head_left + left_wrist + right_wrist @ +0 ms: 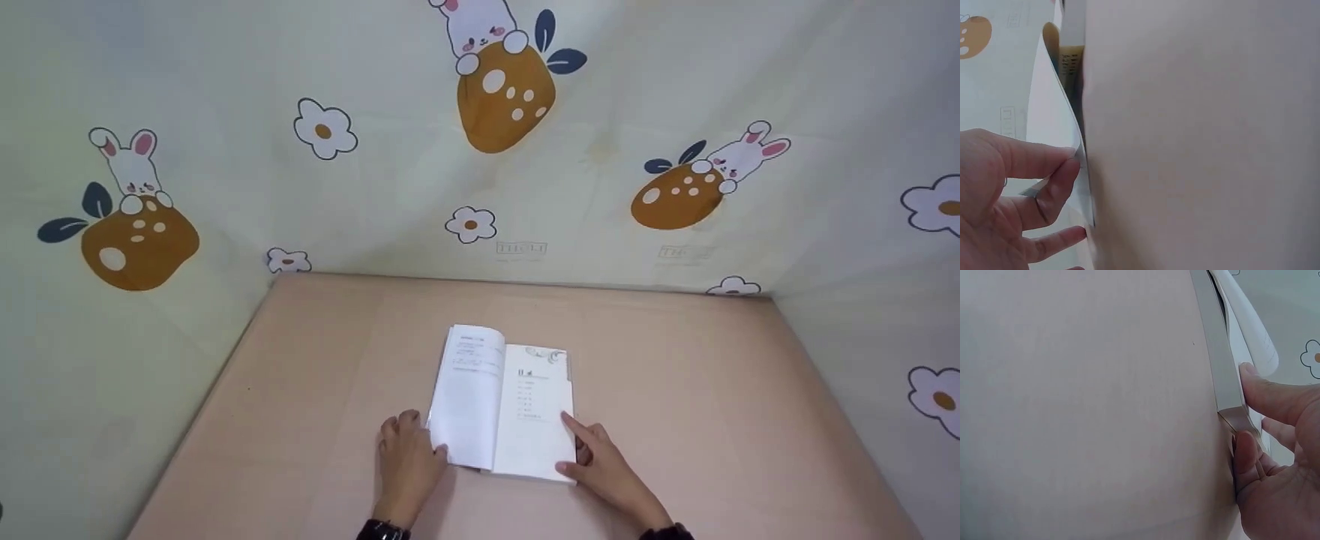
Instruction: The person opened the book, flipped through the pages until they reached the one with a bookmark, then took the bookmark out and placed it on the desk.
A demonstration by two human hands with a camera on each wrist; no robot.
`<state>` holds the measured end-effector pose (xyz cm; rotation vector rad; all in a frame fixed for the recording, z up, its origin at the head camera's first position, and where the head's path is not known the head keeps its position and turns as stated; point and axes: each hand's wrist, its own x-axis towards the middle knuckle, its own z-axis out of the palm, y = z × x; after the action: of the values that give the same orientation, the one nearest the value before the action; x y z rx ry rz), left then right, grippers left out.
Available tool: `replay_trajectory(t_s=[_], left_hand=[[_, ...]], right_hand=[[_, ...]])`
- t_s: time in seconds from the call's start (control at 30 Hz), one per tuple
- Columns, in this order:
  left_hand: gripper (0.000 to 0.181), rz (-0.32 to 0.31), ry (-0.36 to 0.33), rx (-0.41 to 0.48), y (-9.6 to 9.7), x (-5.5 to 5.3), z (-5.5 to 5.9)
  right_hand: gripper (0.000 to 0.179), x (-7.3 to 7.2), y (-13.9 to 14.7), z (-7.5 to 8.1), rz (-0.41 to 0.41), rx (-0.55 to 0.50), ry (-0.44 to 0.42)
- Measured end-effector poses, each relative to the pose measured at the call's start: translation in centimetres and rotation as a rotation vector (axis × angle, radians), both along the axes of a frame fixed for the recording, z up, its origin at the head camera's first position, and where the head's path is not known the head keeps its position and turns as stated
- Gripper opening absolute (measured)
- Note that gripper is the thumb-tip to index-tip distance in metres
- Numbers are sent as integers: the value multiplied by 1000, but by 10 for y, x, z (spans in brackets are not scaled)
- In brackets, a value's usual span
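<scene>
An open book (534, 442) lies on the table, its right page showing a short printed list and a leafy ornament in the top corner. The left leaf (469, 412) curves up from the spine and carries a few lines of print. My left hand (409, 461) is at that leaf's outer edge; in the left wrist view, thumb and finger (1055, 163) pinch the sheet. At the lower right corner my right hand (607, 469) holds the thick page block (1220, 354), thumb on the top page and a finger against the side.
The table (315, 360) has a plain pinkish-beige surface. Behind it and along both sides hangs a pale curtain (390, 187) printed with rabbits, orange fruit and flowers. A dark band (384, 529) circles the left wrist, another (667, 532) the right.
</scene>
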<state>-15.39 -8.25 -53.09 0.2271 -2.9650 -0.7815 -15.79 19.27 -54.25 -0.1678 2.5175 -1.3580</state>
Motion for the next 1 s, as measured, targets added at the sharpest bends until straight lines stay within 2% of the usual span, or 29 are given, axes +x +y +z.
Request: replay_trajectory(t_s=[0.2,0.33,0.47,0.57,0.63,0.73,0.8,0.87,1.0], left_hand=[[28,-17,7,-61,4,0,2],[34,-50,86,-98,11,-1,1],[37,-129,197,-166,20,-4,-5],[45,-226,226,-217,26,-5,-7],[58,-321,219,-251,29,-5,-8],[77,-463,182,-254,31,-3,-6],[79,-527,148,-244,33,-4,-5],[73,-548,127,-225,34,-3,-4],[64,-535,95,-181,36,-3,-2]], right_hand=[[76,0,-1,1,0,9,1],[75,0,-2,1,-11,36,-5],[76,1,-1,0,0,39,4],[78,2,0,1,19,31,8],[78,2,1,1,38,21,10],[76,2,1,1,59,11,9],[75,2,2,1,66,-4,6],[75,1,2,1,60,-9,-4],[76,2,3,1,49,-23,-10]])
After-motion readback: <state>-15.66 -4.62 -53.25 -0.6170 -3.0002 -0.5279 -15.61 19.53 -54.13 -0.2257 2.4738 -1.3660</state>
